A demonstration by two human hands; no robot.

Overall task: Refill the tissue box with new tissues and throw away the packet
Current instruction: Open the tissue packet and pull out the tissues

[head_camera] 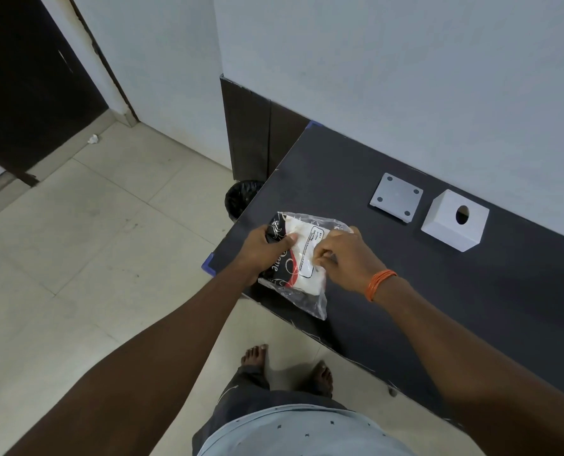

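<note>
The clear plastic packet of white tissues (302, 258) lies at the near left edge of the dark table (438, 291). The left hand (264, 246) grips its black printed end. The right hand (343, 258) pinches the plastic. The white square tissue box with a round hole (455, 220) sits farther right, beside a grey square plate (395, 197). A black bin (241, 197) stands on the floor.

The dark tabletop (438, 291) lies bare across its near and right stretches, so a hand can sweep there freely. Toward the wall, 2 things stand just beside each other: a flat grey plate (396, 197) and a white tissue box (455, 220), with a narrow gap between them. Both hands (267, 245) (343, 258) and the tissue packet (302, 261) crowd the left corner. A black-lined bin (241, 199) sits on the floor past the left edge, apparently partly tucked under the table.
</note>
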